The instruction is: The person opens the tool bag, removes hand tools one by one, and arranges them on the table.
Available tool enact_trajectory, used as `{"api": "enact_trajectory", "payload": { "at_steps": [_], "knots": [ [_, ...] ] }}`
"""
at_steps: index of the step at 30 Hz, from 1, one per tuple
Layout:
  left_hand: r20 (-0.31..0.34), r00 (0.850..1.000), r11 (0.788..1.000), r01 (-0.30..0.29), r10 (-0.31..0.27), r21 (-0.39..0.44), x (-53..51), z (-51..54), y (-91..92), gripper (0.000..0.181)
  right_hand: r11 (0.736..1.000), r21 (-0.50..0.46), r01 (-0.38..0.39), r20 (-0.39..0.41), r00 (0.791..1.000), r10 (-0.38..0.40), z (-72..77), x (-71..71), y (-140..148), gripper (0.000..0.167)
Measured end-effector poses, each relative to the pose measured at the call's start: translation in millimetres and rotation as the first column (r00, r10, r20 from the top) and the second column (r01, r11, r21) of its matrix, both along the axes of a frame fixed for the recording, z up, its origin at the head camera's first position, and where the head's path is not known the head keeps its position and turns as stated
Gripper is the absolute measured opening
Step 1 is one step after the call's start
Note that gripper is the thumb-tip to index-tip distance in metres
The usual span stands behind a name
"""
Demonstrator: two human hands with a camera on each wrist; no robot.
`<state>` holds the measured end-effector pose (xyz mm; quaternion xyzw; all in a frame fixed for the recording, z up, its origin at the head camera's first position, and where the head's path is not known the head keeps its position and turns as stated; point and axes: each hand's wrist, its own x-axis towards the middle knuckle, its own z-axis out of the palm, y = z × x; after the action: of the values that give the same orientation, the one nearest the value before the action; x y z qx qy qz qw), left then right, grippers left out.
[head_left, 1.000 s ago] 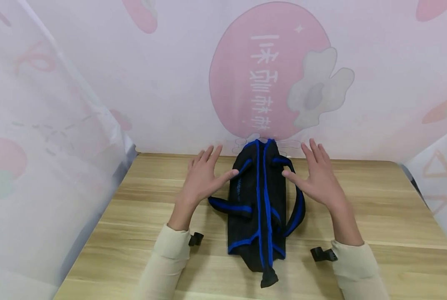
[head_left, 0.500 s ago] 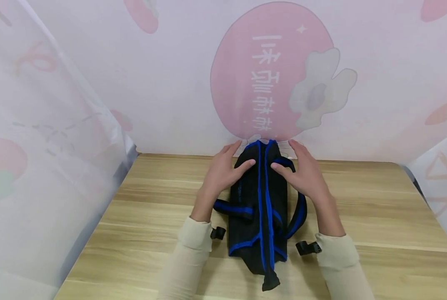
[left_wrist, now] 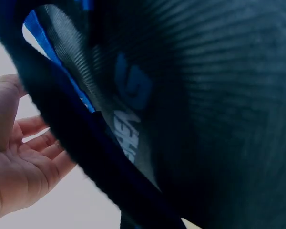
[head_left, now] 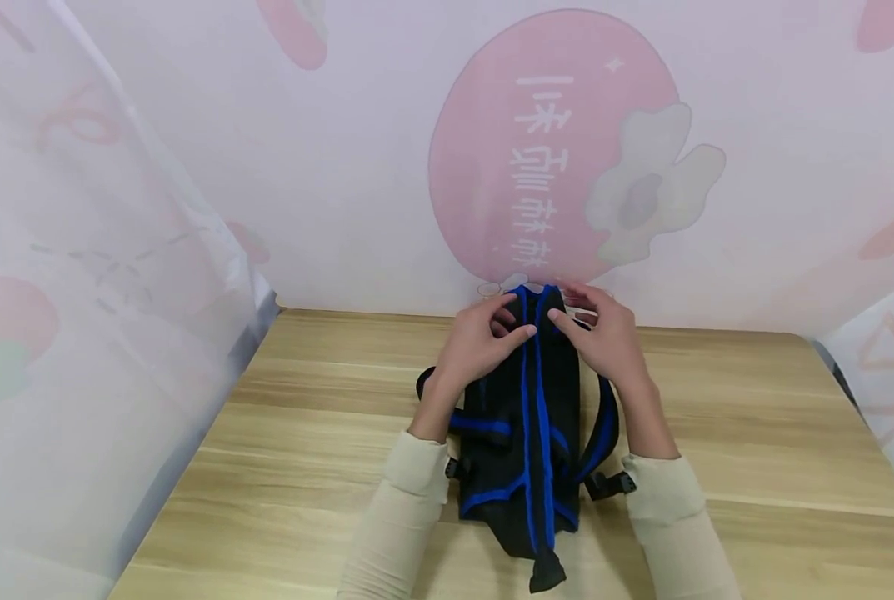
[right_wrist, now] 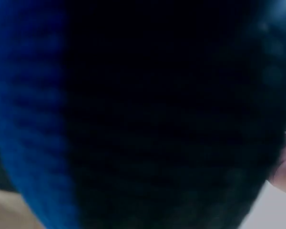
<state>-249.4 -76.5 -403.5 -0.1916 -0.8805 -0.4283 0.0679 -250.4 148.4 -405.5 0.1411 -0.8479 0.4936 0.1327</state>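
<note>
A black bag [head_left: 491,467] with blue trim lies lengthwise on the wooden table, its two blue-edged bands running along the top. At its far end, my left hand [head_left: 478,343] holds the left upper edge with thumb and curled fingers. My right hand [head_left: 606,340] grips the opposite edge, thumb on top and fingers over the far side. Carry straps [head_left: 602,433] loop out at both sides, the left one partly under my left wrist. In the left wrist view, a dark strap [left_wrist: 71,114] crosses in front of my fingertips. Black fabric [right_wrist: 171,114] fills most of the right wrist view.
The wooden table [head_left: 304,450] extends to both sides of the bag. Behind it stands a pale pink printed backdrop [head_left: 357,167], close to the bag's far end. A small black camera mount [head_left: 610,485] sits at the right cuff.
Both hands have come inward from either side of the bag to its far end. Their fingers, spread before, have curled onto its upper edges. The left strap has been pushed slightly.
</note>
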Motion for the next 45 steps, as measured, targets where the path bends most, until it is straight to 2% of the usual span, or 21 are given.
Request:
{"api": "enact_trajectory", "payload": {
  "at_steps": [5, 12, 21, 31, 39, 45],
  "knots": [
    [0.005, 1.0, 1.0, 0.004, -0.004, -0.019, -0.7, -3.6, 4.5, 0.064, 0.999, -0.034, 0.007, 0.019, 1.0, -0.006, -0.6, -5.7, 2, 0.051],
    [0.015, 1.0, 1.0, 0.003, -0.003, -0.013, -0.9, -5.0, 8.5, 0.061, 0.999, 0.042, 0.001, 0.03, 1.0, -0.002, 0.4, -21.3, 3, 0.041],
    [0.026, 0.998, 0.998, -0.057, 0.056, 0.019, -1.3, -7.5, 15.0, 0.056, 0.995, 0.093, -0.032, 0.114, 0.993, 0.021, 5.5, -37.0, 5, 0.039],
    [0.058, 0.995, 0.996, -0.079, 0.077, 0.034, -2.2, -13.5, 24.3, 0.054, 0.99, 0.138, -0.035, 0.134, 0.991, 0.016, 8.9, -44.0, 7, 0.036],
    [0.044, 0.998, 0.998, -0.05, 0.049, 0.033, -3.6, -12.9, 26.2, 0.051, 0.987, 0.158, 0.002, 0.107, 0.994, -0.02, 10.4, -46.6, 3, 0.032],
    [0.033, 0.998, 0.998, -0.055, 0.054, 0.039, -8.2, -12.9, 27.0, 0.053, 0.984, 0.179, 0.01, 0.099, 0.995, -0.028, 11.6, -47.8, 0, 0.03]
  ]
}}
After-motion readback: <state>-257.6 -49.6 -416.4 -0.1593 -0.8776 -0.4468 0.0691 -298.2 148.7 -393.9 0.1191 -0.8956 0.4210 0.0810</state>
